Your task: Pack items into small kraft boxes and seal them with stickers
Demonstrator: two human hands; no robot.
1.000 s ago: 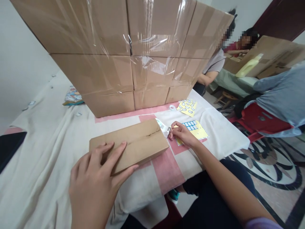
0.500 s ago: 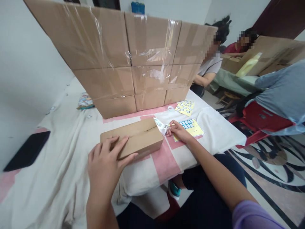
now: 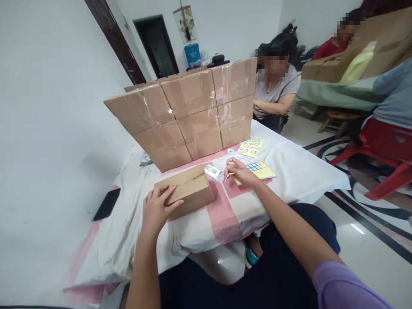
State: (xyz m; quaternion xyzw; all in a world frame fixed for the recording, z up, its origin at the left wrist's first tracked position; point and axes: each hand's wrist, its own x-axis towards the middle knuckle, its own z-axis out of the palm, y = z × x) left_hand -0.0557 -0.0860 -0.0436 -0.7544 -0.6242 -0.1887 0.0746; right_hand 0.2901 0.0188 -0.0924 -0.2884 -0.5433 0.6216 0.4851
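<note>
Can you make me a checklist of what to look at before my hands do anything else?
1. Left hand touching the small cardboard box: ok, fingers spread on it.
2. White package on the table, beside that box: ok.
3. Right hand gripping something: cannot tell; its fingertips are by the white package.
4. Yellow card with the blue grid fully visible: not ok, your right hand hides part.
5. Small box's top taped shut: cannot tell.
</note>
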